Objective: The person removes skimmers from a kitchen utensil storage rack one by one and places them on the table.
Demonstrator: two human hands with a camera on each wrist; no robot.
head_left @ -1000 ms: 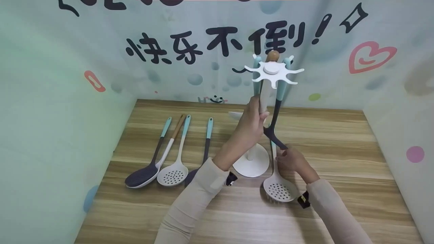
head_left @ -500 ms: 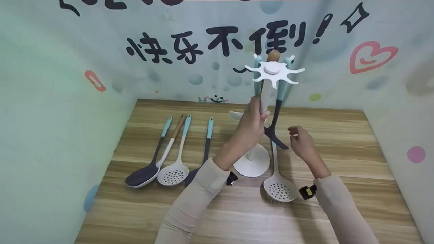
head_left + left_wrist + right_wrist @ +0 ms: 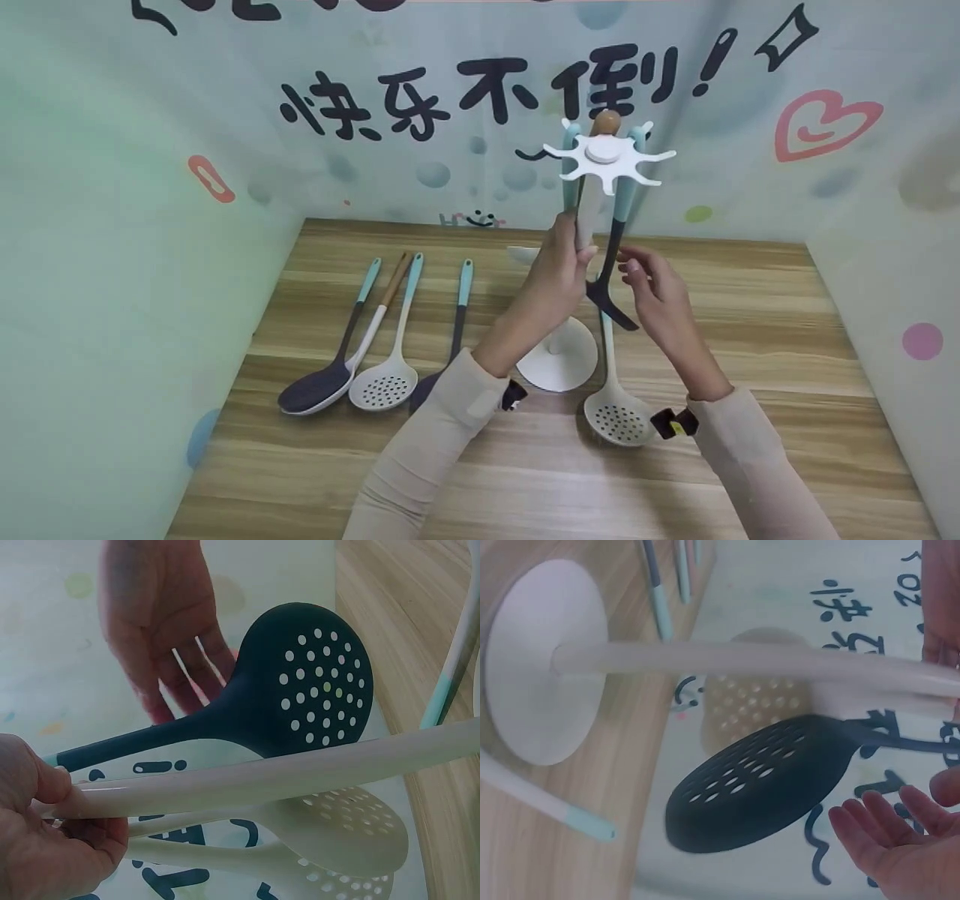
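Note:
My left hand [image 3: 551,281] grips the white pole [image 3: 187,791] of a utensil stand, whose star-shaped hook top [image 3: 604,154] spreads above and whose round base [image 3: 559,364] is low over the table. A dark skimmer [image 3: 259,690] with a blue-green handle hangs from the hooks, its holed head beside the pole. Behind the pole, pale holed utensils [image 3: 334,836] hang as well. My right hand [image 3: 664,300] is just right of the dark skimmer, palm toward it, fingers loosely bent and holding nothing. In the right wrist view its fingertips [image 3: 847,821] are near the skimmer's neck.
On the wooden table [image 3: 750,337] at left lie a dark spoon [image 3: 319,386] over a white one, a white skimmer [image 3: 382,386], and a dark utensil [image 3: 427,386] partly hidden by the left sleeve. Another white skimmer [image 3: 619,416] lies right of the base. A printed cloth [image 3: 480,172] stands behind.
My right hand has let go of the dark skimmer's head, drawn back to the right, then moved up beside its handle. The left hand and stand have stayed in place.

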